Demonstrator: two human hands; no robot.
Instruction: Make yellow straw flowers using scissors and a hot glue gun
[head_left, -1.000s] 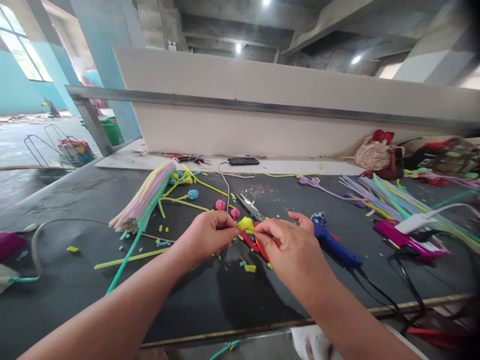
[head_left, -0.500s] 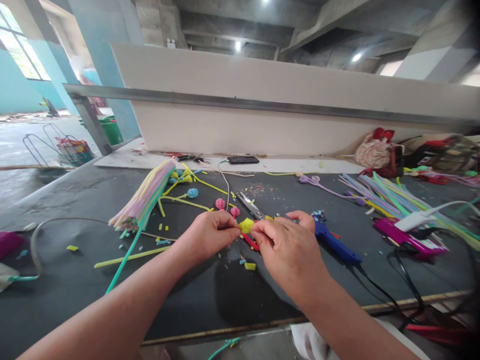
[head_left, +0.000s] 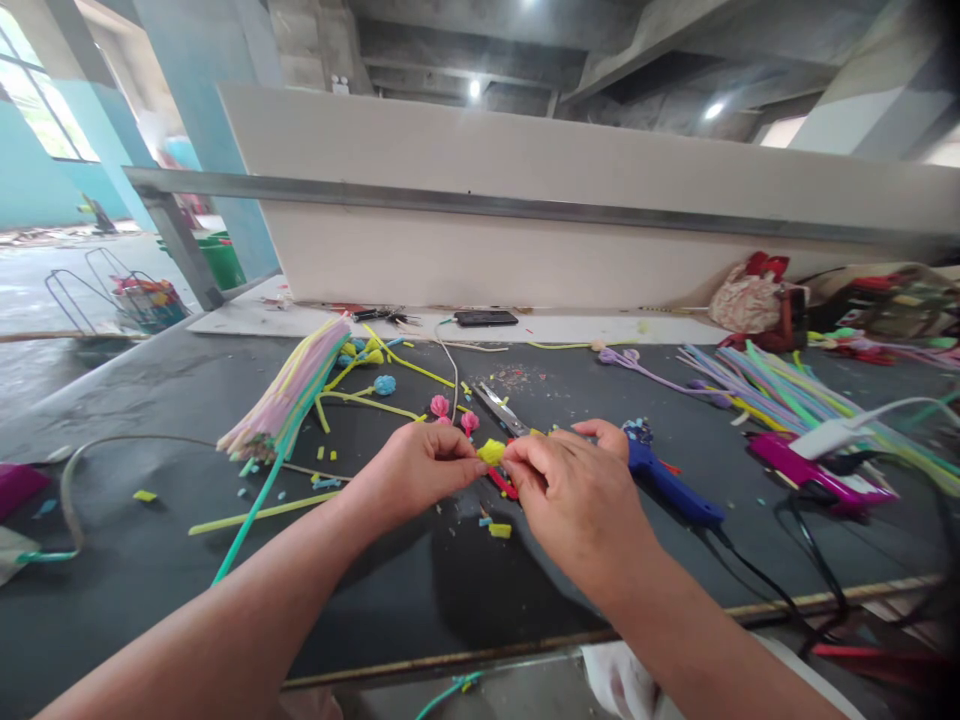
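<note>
A small yellow fuzzy piece (head_left: 491,452), like a bud shaped from pipe cleaner, is pinched between both hands above the dark table. My left hand (head_left: 416,462) grips its left side with thumb and forefinger. On its right side, the fingertips of my right hand (head_left: 574,490) press together. Scissors (head_left: 501,408) lie just beyond the hands, their red handle (head_left: 502,484) partly hidden below the yellow piece. Pink balls (head_left: 439,405) rest close to my left fingers. Right of my right hand lies a blue glue gun (head_left: 675,487), its front end partly covered.
A bundle of pastel pipe cleaners (head_left: 289,395) lies at left, another (head_left: 780,395) at right. A magenta device (head_left: 821,470) with cables sits at right. A phone (head_left: 486,318) lies near the white back panel (head_left: 480,260). Yellow and blue scraps (head_left: 500,531) dot the table (head_left: 360,610).
Both hands stay in nearly the same place. The yellow piece has shifted very slightly between the fingertips; everything else looks unchanged.
</note>
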